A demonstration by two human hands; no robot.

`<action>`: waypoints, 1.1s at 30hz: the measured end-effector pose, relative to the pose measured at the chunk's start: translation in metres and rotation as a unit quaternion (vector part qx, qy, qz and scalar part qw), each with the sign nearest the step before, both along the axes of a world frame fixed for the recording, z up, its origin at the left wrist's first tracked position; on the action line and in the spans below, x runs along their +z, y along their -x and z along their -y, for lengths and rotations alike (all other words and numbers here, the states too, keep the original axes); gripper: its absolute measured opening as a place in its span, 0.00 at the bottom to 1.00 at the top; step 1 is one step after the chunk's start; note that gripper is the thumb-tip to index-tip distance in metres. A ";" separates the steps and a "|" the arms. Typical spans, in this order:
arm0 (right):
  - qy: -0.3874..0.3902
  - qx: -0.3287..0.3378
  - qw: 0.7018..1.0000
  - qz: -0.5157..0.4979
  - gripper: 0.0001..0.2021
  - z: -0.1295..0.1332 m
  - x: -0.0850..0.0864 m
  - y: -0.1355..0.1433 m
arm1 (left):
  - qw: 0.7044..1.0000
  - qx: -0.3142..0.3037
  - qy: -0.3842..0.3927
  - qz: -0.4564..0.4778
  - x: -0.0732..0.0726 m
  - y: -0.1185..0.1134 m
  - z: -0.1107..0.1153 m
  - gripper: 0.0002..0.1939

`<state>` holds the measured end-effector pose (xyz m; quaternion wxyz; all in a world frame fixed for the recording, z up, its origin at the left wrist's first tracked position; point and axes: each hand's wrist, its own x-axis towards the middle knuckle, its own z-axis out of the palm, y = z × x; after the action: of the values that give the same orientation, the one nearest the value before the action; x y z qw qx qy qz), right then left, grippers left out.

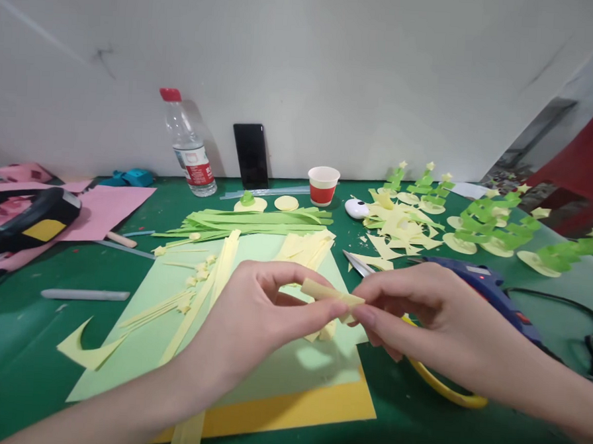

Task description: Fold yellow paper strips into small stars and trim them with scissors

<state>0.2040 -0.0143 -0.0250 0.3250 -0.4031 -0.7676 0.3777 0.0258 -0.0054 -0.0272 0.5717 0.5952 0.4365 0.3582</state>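
Between my two hands is a pale yellow paper strip (323, 291), folded at its right end. My left hand (272, 300) pinches it between thumb and forefinger. The fingertips of my right hand (411, 301) close on the folded end. Both hands hover over a light green paper sheet (289, 361) that lies on an orange-yellow sheet (291, 414). Long yellow paper strips (197, 309) and small folded paper stars rest on the green sheet, left of my hands. Scissors with a yellow handle (447, 389) lie partly hidden under my right hand.
Green paper strips (257, 221) lie behind the sheet. A water bottle (193, 150), a phone (251, 157) and a paper cup (323, 185) stand by the wall. Yellow scraps (400, 221), green star-topped paper pieces (505, 226) and a blue glue gun (487, 285) are at right.
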 end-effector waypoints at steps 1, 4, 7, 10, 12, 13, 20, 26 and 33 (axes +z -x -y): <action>0.051 -0.007 0.998 -0.029 0.10 0.001 -0.001 0.002 | 1.000 0.010 -0.013 0.000 0.000 -0.001 0.000 0.06; 0.220 -0.025 0.967 -0.122 0.11 0.004 -0.003 0.006 | 0.991 0.057 -0.122 0.001 -0.002 -0.003 0.002 0.07; 0.321 -0.008 0.931 -0.174 0.14 0.008 0.000 0.008 | 0.945 0.065 -0.320 -0.007 -0.005 -0.001 0.005 0.06; 0.371 0.019 0.902 -0.220 0.12 0.013 0.004 0.009 | 0.885 0.021 -0.461 -0.060 -0.005 0.005 0.006 0.11; 0.402 0.034 0.885 -0.233 0.12 0.015 0.006 0.009 | 0.853 -0.007 -0.510 -0.109 -0.004 0.009 0.006 0.14; 0.414 0.038 0.878 -0.236 0.13 0.016 0.007 0.008 | 0.841 -0.019 -0.526 -0.121 -0.003 0.011 0.006 0.13; 0.405 0.059 0.883 -0.229 0.16 0.011 0.006 0.005 | 0.885 0.015 -0.461 -0.063 -0.001 0.009 0.006 0.09; 0.070 -0.013 0.993 -0.096 0.08 0.008 0.005 0.007 | 0.965 0.043 -0.257 -0.006 0.001 0.003 0.008 0.09; 0.091 -0.016 0.992 -0.083 0.12 0.009 0.006 0.007 | 0.985 0.027 -0.165 0.032 -0.001 0.000 0.005 0.11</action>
<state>0.1970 -0.0233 -0.0194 0.3553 -0.4105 -0.6943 0.4725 0.0263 -0.0101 -0.0285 0.4692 0.6581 0.3687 0.4592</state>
